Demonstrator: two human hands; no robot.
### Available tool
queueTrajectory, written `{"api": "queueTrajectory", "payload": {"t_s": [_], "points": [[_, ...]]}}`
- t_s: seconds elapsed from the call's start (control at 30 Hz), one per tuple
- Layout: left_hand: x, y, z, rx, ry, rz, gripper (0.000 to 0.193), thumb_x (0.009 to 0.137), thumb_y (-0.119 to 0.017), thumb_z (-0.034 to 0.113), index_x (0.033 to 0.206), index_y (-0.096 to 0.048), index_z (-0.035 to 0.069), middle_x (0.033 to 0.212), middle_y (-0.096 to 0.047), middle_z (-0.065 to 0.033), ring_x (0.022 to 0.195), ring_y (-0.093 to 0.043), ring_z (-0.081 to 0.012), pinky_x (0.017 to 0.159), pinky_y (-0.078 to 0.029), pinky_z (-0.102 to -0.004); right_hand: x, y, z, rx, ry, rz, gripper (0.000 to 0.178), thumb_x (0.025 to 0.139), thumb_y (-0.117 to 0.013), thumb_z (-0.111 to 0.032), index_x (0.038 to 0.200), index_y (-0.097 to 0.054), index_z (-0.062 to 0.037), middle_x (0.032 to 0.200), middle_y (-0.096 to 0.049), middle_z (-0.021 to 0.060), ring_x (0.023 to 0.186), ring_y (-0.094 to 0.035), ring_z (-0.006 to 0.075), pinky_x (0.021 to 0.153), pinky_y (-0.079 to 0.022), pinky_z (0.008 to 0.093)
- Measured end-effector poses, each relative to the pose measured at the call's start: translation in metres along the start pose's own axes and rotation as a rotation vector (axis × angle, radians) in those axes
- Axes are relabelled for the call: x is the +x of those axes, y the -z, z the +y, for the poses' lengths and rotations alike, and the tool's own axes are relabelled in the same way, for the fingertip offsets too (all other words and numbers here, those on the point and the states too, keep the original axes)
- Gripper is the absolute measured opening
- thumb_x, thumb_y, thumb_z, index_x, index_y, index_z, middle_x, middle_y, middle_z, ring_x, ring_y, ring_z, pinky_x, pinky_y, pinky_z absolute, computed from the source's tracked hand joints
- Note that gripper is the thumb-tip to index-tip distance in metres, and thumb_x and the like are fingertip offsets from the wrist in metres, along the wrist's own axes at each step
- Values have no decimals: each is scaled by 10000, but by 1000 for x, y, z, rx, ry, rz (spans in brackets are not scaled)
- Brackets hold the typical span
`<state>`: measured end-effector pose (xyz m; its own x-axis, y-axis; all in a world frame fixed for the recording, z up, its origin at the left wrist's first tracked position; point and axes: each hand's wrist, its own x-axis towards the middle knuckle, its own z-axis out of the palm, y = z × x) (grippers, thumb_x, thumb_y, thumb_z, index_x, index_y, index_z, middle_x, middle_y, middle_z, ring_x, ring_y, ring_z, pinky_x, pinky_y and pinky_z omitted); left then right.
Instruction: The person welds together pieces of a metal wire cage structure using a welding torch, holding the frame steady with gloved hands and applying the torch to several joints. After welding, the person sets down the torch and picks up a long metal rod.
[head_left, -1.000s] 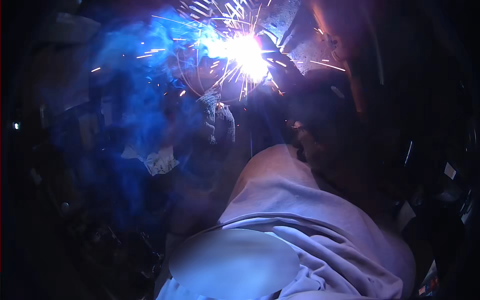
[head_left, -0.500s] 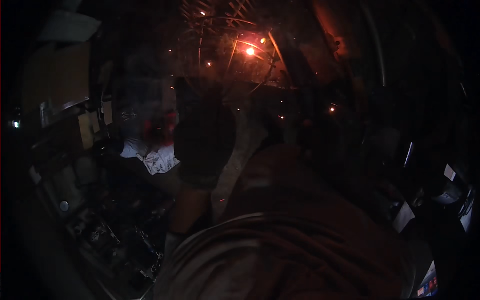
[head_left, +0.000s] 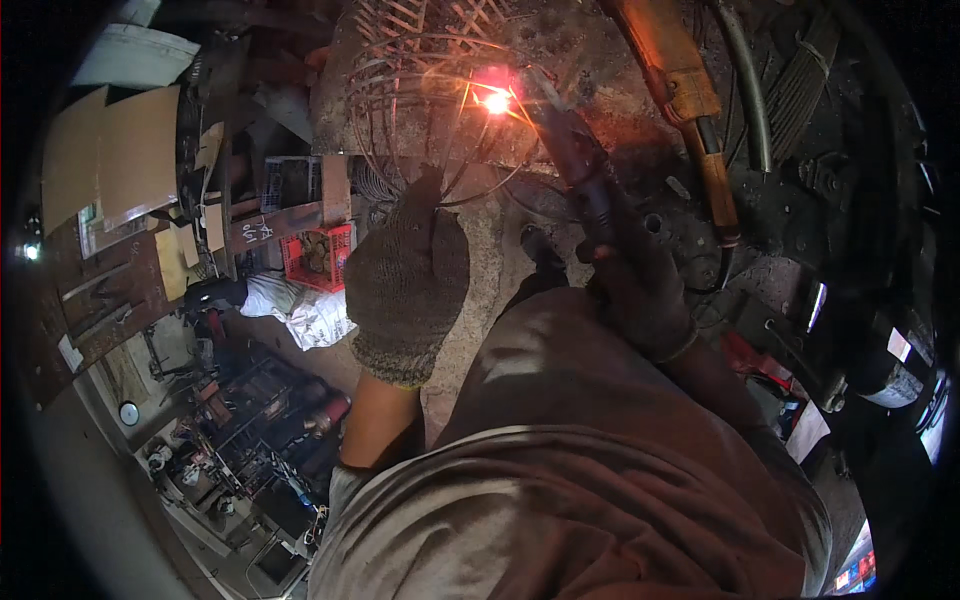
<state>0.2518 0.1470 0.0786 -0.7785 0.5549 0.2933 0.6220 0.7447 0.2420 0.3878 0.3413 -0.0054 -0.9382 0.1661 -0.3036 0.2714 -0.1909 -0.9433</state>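
We see the wire cage [head_left: 430, 40] at the upper centre of the picture: thin brownish rods, with curved rings and a crossed lattice. The gloved left hand [head_left: 408, 285] meets its lower wires; its fingers are hidden, so we cannot tell the grip. The right hand [head_left: 645, 300] is closed around the dark torch [head_left: 575, 155], near a bright, red-edged glowing spot [head_left: 497, 100].

A brown, stained worktop [head_left: 572, 40] carries a wire frame [head_left: 420, 75], whose lower hoops reach past the near edge. Right of the frame lie an orange tool [head_left: 680, 80], a grey pipe [head_left: 747, 85] and bundled rods [head_left: 805, 85]; their support is too dark to tell. Left of the frame, nearer the person, white sacks [head_left: 318, 318] lie on the floor [head_left: 485, 240].
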Motion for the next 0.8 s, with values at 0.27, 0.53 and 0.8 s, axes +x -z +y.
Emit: {"api": "queueTrajectory", "payload": {"t_s": [0.27,0.53,0.8], "points": [[-2,3,0,82,-41,-23,285,954,-609,170,1188,-711,43,1074,-746,-156,854,-741,-273,739,-593,-362,0,-4,3,-13,-18,31,650,1000,-512,-94,1604,-274,-67,939,-664,49,717,-592,112,693,-533,296],[-21,-2,-2,515,-255,-63,264,948,-622,166,1163,-712,42,1057,-740,-141,858,-729,-266,739,-583,-357,0,-9,-5,104,-339,77,147,998,-610,-138,1072,-678,-31,788,-636,33,677,-597,76,532,-475,242],[-14,-10,-3,344,-215,-28,244,941,-636,161,1139,-712,41,1039,-734,-125,862,-716,-259,740,-574,-353,2,-8,6,69,-156,80,161,999,-622,-153,1082,-674,-26,802,-641,38,682,-599,84,553,-484,249]]}}
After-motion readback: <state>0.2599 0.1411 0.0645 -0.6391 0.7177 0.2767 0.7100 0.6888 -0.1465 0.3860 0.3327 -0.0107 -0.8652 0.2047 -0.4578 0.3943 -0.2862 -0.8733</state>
